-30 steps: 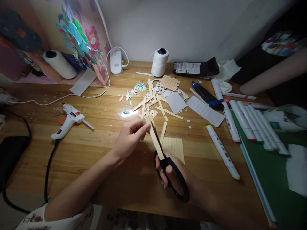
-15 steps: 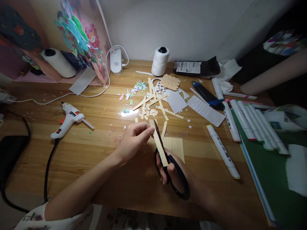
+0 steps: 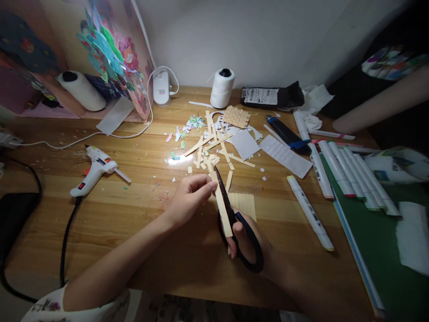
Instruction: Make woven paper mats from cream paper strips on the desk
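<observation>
Between the thumb and fingers of my left hand is a narrow pale-yellow paper strip, slanting down toward me. My right hand grips black-handled scissors, thumb and fingers through the loops. The dark blades lie alongside the strip and point away from me; part of them is hidden behind it. Beyond my hands, several cut yellow strips and small paper scraps lie in a pile. A ridged pale-yellow sheet rests on the table behind my right hand. A woven paper square sits at the back of the pile.
A white glue gun with a black cord lies left. A thread spool and a black package stand along the wall. Right are a blue-black cutter, a loose marker, more markers and a green mat.
The scissor handles have drawn slightly closer together, and the strip's near end has shifted a little left and down. My left hand keeps its pinch on the strip.
</observation>
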`<state>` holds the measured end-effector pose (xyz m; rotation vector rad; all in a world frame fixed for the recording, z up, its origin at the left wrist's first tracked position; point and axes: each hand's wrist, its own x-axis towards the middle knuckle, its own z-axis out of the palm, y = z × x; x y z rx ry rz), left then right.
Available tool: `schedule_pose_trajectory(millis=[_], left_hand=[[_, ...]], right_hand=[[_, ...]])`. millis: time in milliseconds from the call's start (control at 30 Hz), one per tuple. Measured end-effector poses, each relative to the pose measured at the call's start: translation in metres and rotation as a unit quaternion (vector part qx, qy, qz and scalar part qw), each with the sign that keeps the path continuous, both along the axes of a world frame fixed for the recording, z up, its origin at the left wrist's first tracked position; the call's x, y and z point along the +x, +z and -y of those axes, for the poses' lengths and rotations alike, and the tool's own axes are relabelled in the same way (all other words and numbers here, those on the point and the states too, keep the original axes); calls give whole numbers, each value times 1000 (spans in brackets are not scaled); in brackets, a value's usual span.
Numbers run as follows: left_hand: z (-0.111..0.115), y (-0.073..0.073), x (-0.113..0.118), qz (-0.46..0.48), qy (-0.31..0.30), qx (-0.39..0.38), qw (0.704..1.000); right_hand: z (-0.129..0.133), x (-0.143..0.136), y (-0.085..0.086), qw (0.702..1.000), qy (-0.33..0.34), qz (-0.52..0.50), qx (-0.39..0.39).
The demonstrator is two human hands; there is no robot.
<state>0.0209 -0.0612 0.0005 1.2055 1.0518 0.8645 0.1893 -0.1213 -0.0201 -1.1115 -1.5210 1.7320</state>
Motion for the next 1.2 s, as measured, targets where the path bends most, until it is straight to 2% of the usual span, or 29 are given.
schedule_pose_trajectory(millis=[133, 267, 333, 433, 500, 567, 667, 833, 933, 1067, 1200], left_hand=[[0, -1, 0, -6, 11, -6, 1000], [-7, -3, -9, -42, 60, 34, 997], [-15, -3, -18, -79, 93, 71, 990], [-33, 2, -31, -113, 120, 87, 983], [-47, 8, -38, -121, 111, 76, 983], [-62, 13, -42, -130, 87, 54, 986], [-84, 15, -43, -171, 60, 33, 983], [-115, -1, -39, -305, 89, 75, 945], [-125, -13, -34, -385, 82, 118, 912], [-127, -23, -27, -456, 56, 148, 876], [-131, -26, -24, -488, 55, 145, 859]], right_hand=[[0, -4, -15, 997, -55, -46, -8], [-11, 0, -24, 989, -103, -107, -21], [-24, 13, -18, 991, -117, -64, -21], [-44, 43, 2, 985, -131, 116, -11], [-55, 64, 16, 952, -152, 258, 65], [-63, 83, 26, 885, -186, 407, 134], [-71, 107, 31, 806, -229, 526, 148], [-75, 139, 26, 730, -210, 637, 128], [-73, 150, 16, 701, -205, 670, 130], [-69, 152, 4, 698, -231, 664, 139], [-67, 149, 1, 685, -253, 660, 178]])
